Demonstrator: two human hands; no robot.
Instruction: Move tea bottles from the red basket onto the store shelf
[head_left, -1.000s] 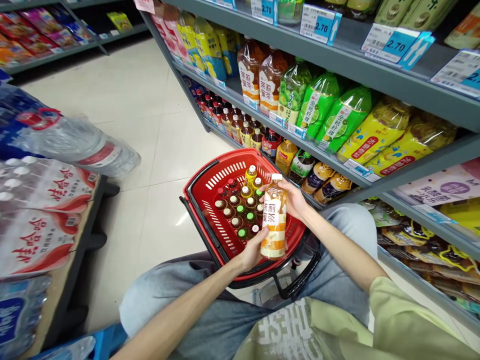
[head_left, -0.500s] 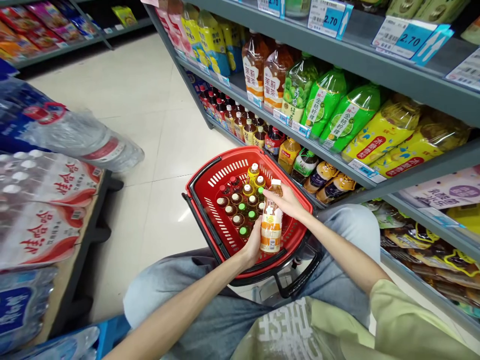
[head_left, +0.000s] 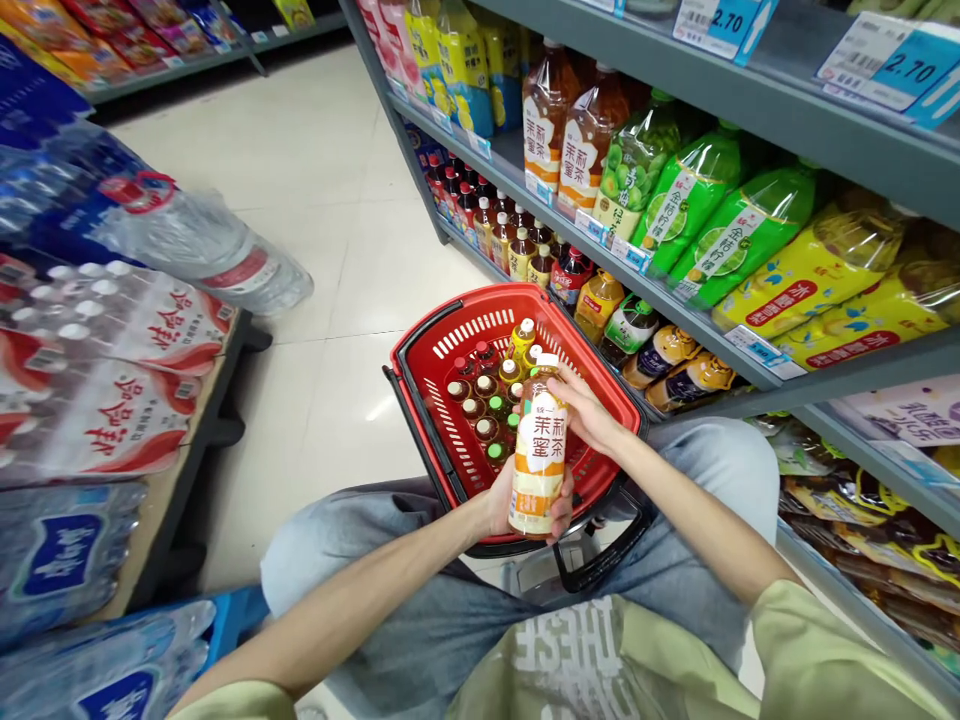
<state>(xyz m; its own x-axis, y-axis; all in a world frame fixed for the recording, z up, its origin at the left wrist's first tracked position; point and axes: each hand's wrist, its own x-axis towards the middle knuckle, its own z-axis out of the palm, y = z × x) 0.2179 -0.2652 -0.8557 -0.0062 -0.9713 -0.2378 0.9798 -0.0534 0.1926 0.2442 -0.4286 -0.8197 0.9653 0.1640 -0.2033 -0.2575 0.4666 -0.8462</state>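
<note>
A tea bottle with a white cap and an orange and white label is held upright over the near part of a red shopping basket. Wrapped round its lower part is my left hand, fingertips showing on the bottle's right side. My right hand grips the upper part below the cap, its fingers partly hidden behind the bottle. Inside the basket stand several small bottles with white, green and red caps. The basket sits between my bent knees, its black handle hanging at the near side.
On the right, a grey shelf unit holds large tea and juice bottles above, smaller bottles below. To the left stand a pallet of shrink-wrapped drinks and packs of water bottles. Bagged snacks line a far shelf.
The tea bottle has been turned so its front label faces me, and it is closer to me. My left hand has shifted to wrap round its lower part. The view has swung slightly left.
</note>
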